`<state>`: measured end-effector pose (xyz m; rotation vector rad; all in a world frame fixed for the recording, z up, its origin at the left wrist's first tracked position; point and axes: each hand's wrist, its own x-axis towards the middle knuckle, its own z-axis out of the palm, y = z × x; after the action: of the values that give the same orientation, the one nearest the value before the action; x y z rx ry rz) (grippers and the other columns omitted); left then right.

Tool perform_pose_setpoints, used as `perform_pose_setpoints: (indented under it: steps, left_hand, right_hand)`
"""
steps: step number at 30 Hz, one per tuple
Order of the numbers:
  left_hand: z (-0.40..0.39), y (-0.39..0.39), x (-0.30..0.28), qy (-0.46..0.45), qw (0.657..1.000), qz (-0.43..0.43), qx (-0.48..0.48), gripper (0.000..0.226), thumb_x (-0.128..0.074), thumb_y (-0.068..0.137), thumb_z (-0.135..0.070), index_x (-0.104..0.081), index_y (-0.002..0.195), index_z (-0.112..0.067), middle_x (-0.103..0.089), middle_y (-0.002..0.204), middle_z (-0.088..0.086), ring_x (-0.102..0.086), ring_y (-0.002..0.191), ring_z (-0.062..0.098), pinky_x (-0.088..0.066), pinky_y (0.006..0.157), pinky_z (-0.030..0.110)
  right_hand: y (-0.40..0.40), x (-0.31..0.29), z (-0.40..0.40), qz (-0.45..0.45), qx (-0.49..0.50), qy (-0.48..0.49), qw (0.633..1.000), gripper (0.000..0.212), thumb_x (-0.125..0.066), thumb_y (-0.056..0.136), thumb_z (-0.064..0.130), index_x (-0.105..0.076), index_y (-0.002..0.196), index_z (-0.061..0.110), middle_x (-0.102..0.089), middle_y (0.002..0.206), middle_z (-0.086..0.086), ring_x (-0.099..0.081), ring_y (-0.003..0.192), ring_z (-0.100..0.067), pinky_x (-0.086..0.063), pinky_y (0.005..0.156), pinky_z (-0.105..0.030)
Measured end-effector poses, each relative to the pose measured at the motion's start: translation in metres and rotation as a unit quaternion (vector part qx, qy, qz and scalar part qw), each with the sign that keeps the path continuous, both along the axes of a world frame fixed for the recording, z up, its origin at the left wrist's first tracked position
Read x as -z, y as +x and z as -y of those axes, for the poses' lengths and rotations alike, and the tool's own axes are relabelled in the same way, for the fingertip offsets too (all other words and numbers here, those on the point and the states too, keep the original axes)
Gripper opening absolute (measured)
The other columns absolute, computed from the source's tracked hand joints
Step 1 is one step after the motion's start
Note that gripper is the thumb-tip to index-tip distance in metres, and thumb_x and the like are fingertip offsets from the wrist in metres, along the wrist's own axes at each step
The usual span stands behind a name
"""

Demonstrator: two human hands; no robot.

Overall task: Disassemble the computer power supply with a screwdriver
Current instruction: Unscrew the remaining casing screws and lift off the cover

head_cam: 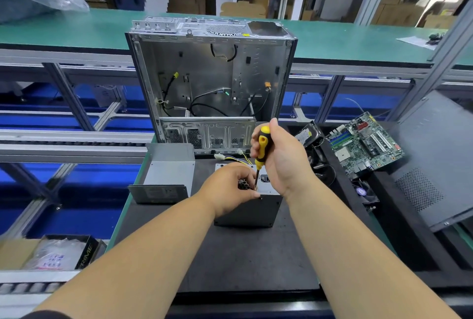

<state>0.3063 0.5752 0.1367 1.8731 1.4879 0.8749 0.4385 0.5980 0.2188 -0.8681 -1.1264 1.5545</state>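
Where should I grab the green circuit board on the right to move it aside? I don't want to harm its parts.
Take the circuit board by two opposite bare edges, coming from above with fingers on the rims. It lies flat on the dark mat, face up, covered in slots and chips, so pressing its top seems risky. The edge facing the hard drive looks crowded; the right-hand and near edges look freer.

Left grip [231, 188] curled low, right grip [277, 155] fisted above — forearms converging
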Motion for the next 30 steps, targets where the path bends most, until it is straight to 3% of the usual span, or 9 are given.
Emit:
perform_pose_setpoints:
  steps: [4,7,10,14,18,25,27,30]
  left_hand:
    - [0.000,0.001,0.000,0.013,1.000,-0.001,0.000,0.036,-0.084,0.073,-0.018,-0.055,0.060,-0.035,-0.058,0.081,-0.018,-0.055,0.085,-0.001,-0.046,0.082,0.025]
    - [-0.001,0.001,0.002,0.017,1.000,0.001,0.003,0.032,-0.084,0.074,-0.017,-0.057,0.062,-0.032,-0.060,0.081,-0.016,-0.057,0.086,0.001,-0.048,0.082,0.027]
    - [-0.001,0.001,0.003,0.022,1.000,0.001,0.005,0.033,-0.084,0.073,-0.018,-0.057,0.062,-0.032,-0.060,0.081,-0.017,-0.057,0.087,0.002,-0.048,0.083,0.027]
    - [-0.001,0.000,0.003,0.018,1.000,0.000,-0.002,0.037,-0.085,0.073,-0.021,-0.055,0.060,-0.037,-0.062,0.088,-0.014,-0.060,0.101,0.004,-0.049,0.092,0.034]
    - [0.000,0.001,0.002,0.011,1.000,-0.003,-0.001,0.031,-0.084,0.075,-0.021,-0.058,0.063,-0.034,-0.064,0.093,-0.012,-0.061,0.109,0.004,-0.048,0.096,0.037]
    - [0.003,0.000,0.001,0.003,1.000,-0.006,-0.006,0.029,-0.084,0.075,-0.020,-0.059,0.065,-0.031,-0.060,0.090,-0.020,-0.055,0.094,-0.006,-0.046,0.090,0.027]
    - [0.002,0.000,0.000,0.005,1.000,-0.008,-0.005,0.030,-0.084,0.075,-0.020,-0.059,0.065,-0.032,-0.060,0.090,-0.018,-0.055,0.096,-0.006,-0.046,0.091,0.027]
    - [0.001,0.001,0.000,0.007,1.000,-0.006,0.004,0.030,-0.084,0.075,-0.019,-0.058,0.065,-0.032,-0.062,0.092,-0.014,-0.058,0.106,0.002,-0.047,0.096,0.034]
  right_hand:
    - [-0.010,0.001,0.004,-0.021,-0.003,-0.011,1.000,0.054,-0.031,0.108,0.041,-0.057,0.071,0.011,-0.045,0.057,0.001,-0.037,0.051,-0.012,-0.032,0.054,-0.025]
    - [-0.012,0.003,0.007,-0.035,-0.021,-0.002,0.999,0.041,-0.036,0.107,0.039,-0.052,0.077,0.015,-0.043,0.059,0.003,-0.034,0.053,-0.011,-0.029,0.053,-0.023]
    - [-0.009,0.006,0.008,0.010,-0.010,0.029,0.999,0.026,-0.042,0.106,0.030,-0.045,0.084,0.016,-0.048,0.064,0.003,-0.039,0.057,-0.014,-0.034,0.058,-0.024]
    - [-0.002,0.003,0.004,-0.006,0.007,0.026,1.000,0.026,-0.048,0.104,0.027,-0.051,0.083,0.013,-0.060,0.071,0.001,-0.055,0.062,-0.016,-0.047,0.069,-0.031]
    - [0.006,0.003,0.002,-0.001,-0.006,0.010,1.000,0.037,-0.046,0.105,0.033,-0.064,0.084,0.009,-0.063,0.072,-0.002,-0.060,0.064,-0.016,-0.052,0.072,-0.031]
    - [-0.002,0.007,0.000,-0.039,-0.012,-0.027,0.999,0.063,-0.029,0.105,0.052,-0.059,0.066,0.013,-0.042,0.055,0.002,-0.035,0.051,-0.013,-0.032,0.056,-0.026]
    - [-0.003,0.007,0.000,-0.044,-0.018,-0.018,0.999,0.059,-0.033,0.102,0.057,-0.058,0.071,0.014,-0.040,0.056,0.002,-0.034,0.052,-0.013,-0.032,0.054,-0.025]
    - [0.000,0.008,0.000,-0.020,-0.021,-0.002,1.000,0.035,-0.049,0.093,0.050,-0.049,0.082,0.016,-0.046,0.061,0.003,-0.037,0.054,-0.014,-0.034,0.059,-0.027]
